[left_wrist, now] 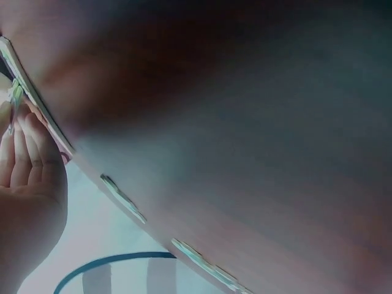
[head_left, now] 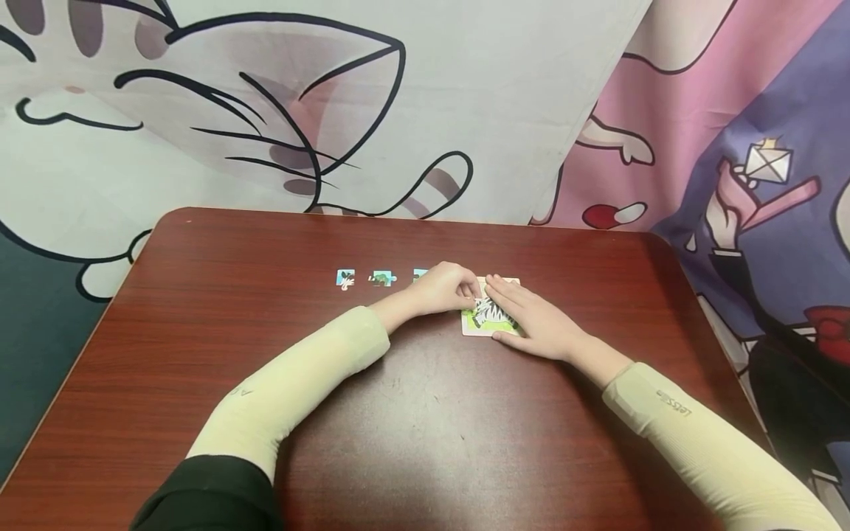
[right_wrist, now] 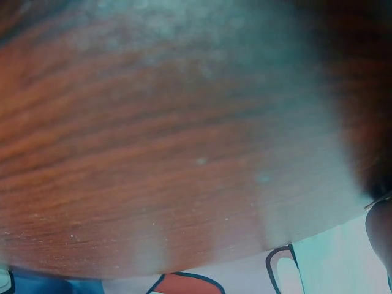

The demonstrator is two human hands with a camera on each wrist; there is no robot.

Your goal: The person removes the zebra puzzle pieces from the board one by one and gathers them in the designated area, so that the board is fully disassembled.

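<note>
A small square puzzle board [head_left: 488, 324] with a zebra picture and green ground lies on the table. My left hand [head_left: 446, 287] is at the board's left side, and its thumb and fingers pinch a small puzzle piece [left_wrist: 16, 95], greenish in the left wrist view. From the right, my right hand [head_left: 541, 322] rests on the board with fingers extended, covering part of the zebra. Only a dark bit of that hand shows at the edge of the right wrist view.
Left of the board lie loose puzzle pieces in a row: one with black and white [head_left: 345, 278], a blue and green one [head_left: 382, 279], and another piece [head_left: 420, 273] partly behind my left hand. The brown table [head_left: 425, 442] ends at a cartoon-printed curtain [head_left: 518, 110].
</note>
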